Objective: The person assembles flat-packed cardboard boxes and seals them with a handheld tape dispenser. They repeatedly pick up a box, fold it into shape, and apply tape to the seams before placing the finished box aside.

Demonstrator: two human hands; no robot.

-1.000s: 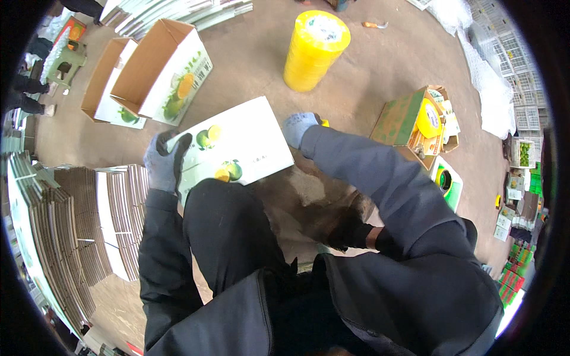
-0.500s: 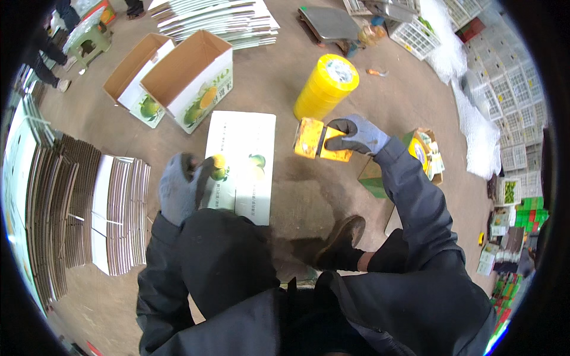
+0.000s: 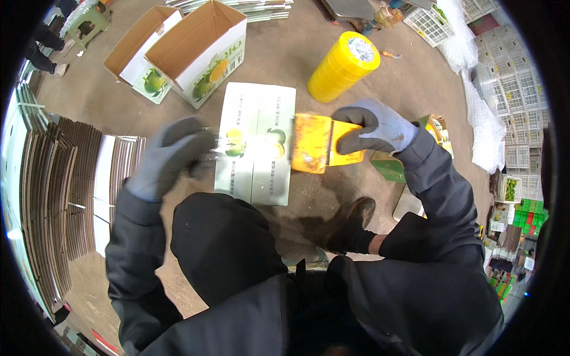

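Observation:
A white carton with green and yellow fruit pictures [image 3: 252,178] lies closed on the floor in front of me. My right hand [image 3: 377,127], in a grey-blue glove with dark fingers, grips a worn yellow tape dispenser [image 3: 312,144]. The dispenser's broad end is right at the carton's right edge. A shiny glare, perhaps clear tape, crosses the middle of the carton's top. My left hand [image 3: 175,154], gloved alike, is beside the carton's left edge with fingers bent toward it. Motion blurs those fingers, so I cannot make out anything in them.
Beyond the carton stand two open cartons [image 3: 199,35] and a tall stack of yellow tape rolls [image 3: 341,68]. Folded cardboard [image 3: 77,184] is stacked at left. A small open green carton [image 3: 389,168] sits at right, near my shoe [image 3: 356,222]. White crates [image 3: 516,107] line the far right.
The view has shifted, so the floor items sit higher. My right hand has brought the dispenser leftward against the carton's right edge. My left hand has drawn slightly back from the carton's left side.

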